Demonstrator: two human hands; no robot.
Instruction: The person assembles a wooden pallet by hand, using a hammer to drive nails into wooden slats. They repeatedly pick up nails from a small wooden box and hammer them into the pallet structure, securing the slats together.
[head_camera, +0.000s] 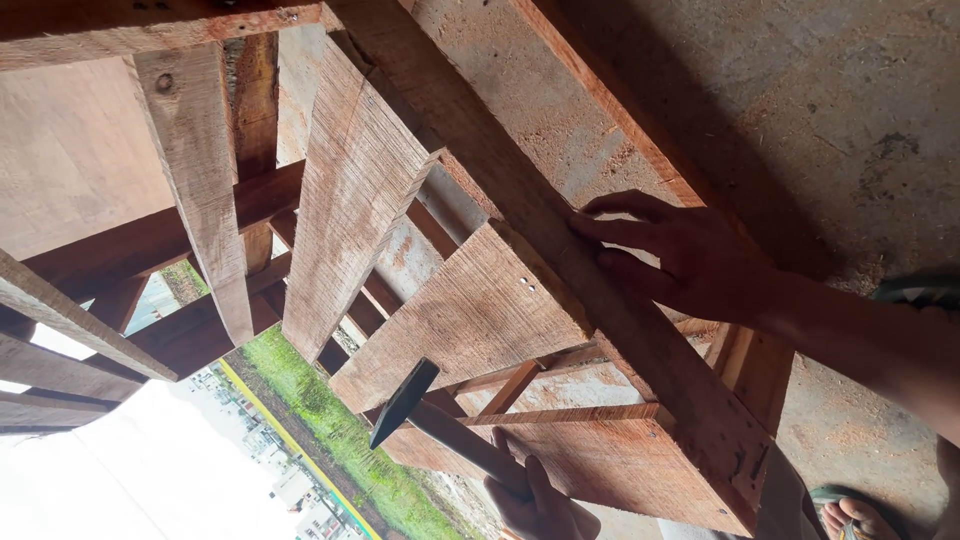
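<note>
Holding hammer (405, 400) in my left hand (535, 500), fingers closed on handle, near bottom. Right hand (690, 260) open, flat on long rail (600, 290) beside nailed plank (480, 310). Nailing step, I judge; next strike needs steady rail.

Frame (640, 340): reddish-brown rough-sawn wood, fine parallel saw marks across the boards; some slats paler, grey-brown. Two small dark nail heads on the middle board (480, 310). Hammer (405, 402): dark grey-black head, brown wooden handle. Floor (840, 110): grey concrete, dusted pale with sawdust. Beyond the frame: green grass strip (330, 420) with yellow edge line.
</note>
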